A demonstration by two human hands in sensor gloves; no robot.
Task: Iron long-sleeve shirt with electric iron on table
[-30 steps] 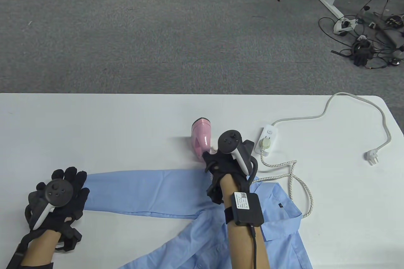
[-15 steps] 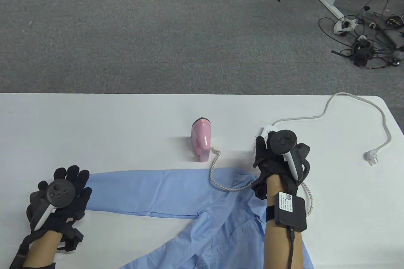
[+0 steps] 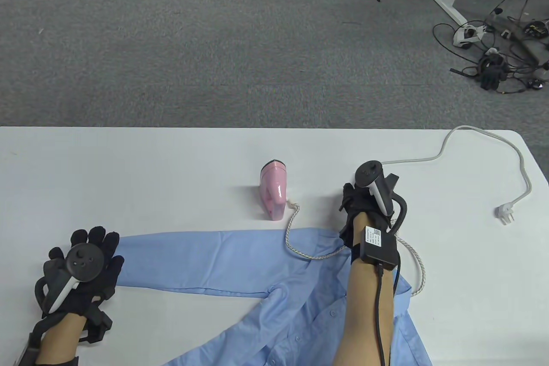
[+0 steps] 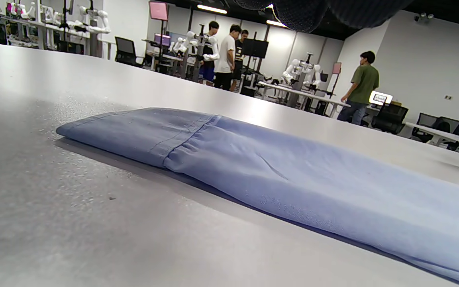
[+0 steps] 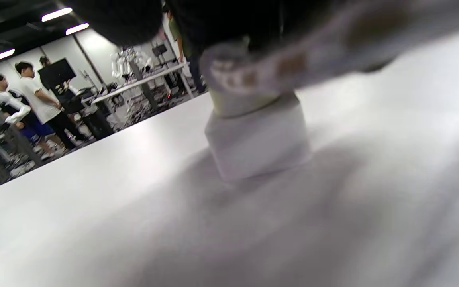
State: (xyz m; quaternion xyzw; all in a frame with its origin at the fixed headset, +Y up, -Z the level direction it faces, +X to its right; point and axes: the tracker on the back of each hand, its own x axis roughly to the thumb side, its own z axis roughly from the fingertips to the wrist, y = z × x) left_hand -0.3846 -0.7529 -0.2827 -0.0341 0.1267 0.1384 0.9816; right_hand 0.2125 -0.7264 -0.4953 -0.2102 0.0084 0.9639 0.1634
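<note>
Looks like the power step is being dealt with: the right hand point(image 3: 364, 205) is curled over the power strip point(image 5: 257, 143), exact grip can't be told, while the left hand point(image 3: 81, 269) is spread flat by the shirt point(image 3: 240, 263) cuff and the pink iron point(image 3: 273, 190) is parked upright nearby, to be picked up next.

No text can be read anywhere — the only label is a small white sticker with a QR-like square and tiny print, on the black box point(image 3: 379, 248) strapped to the forearm just behind the right hand point(image 3: 364, 205); its print is too small to make out
</note>
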